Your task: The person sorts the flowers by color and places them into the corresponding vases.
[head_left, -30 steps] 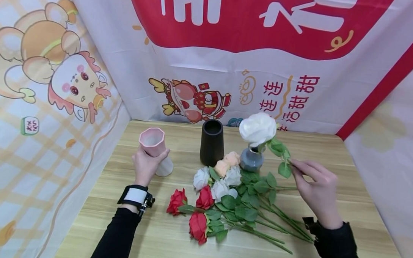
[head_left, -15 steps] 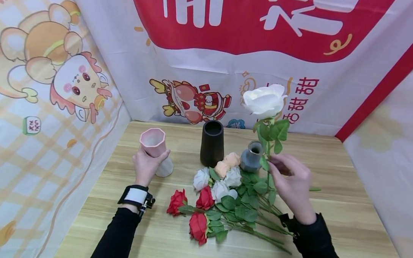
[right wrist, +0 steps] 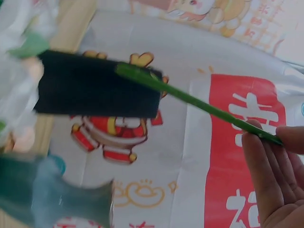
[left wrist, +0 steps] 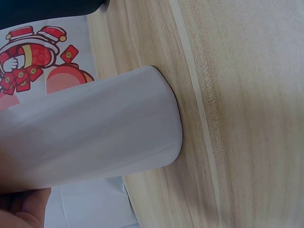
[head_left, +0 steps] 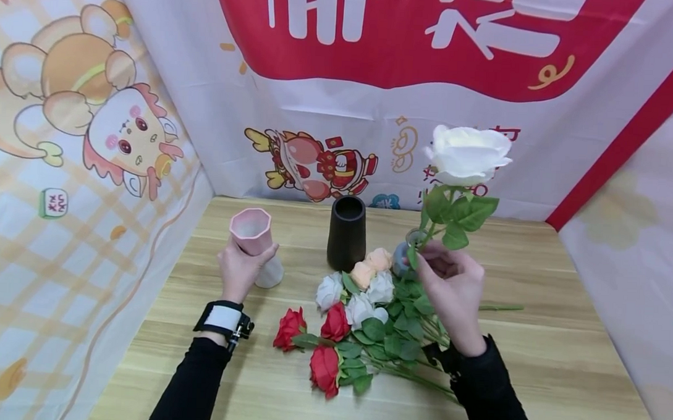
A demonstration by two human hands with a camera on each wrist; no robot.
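My left hand (head_left: 240, 268) grips a pink-and-white vase (head_left: 250, 228) around its middle; the vase stands upright on the table, its base (left wrist: 156, 118) flat on the wood in the left wrist view. Between thumb and fingers my right hand (head_left: 453, 282) pinches the green stem (right wrist: 190, 99) of a white rose (head_left: 469, 156). The bloom is held high above the table, leaves just below it. Behind that hand, a small blue-grey vase (head_left: 401, 258) is partly hidden. In the right wrist view the stem's cut end overlaps the black vase (right wrist: 99, 85).
Red roses (head_left: 325, 367), white roses (head_left: 329, 291) and peach roses (head_left: 362, 274) lie in a heap mid-table, their stems pointing right. The black vase stands behind them. A printed cloth backdrop (head_left: 318, 104) rises at the table's far edge.
My right hand has moved left with the white rose, which has swung from lying sideways to bloom-up and risen. My left hand and its vase have stayed in place.
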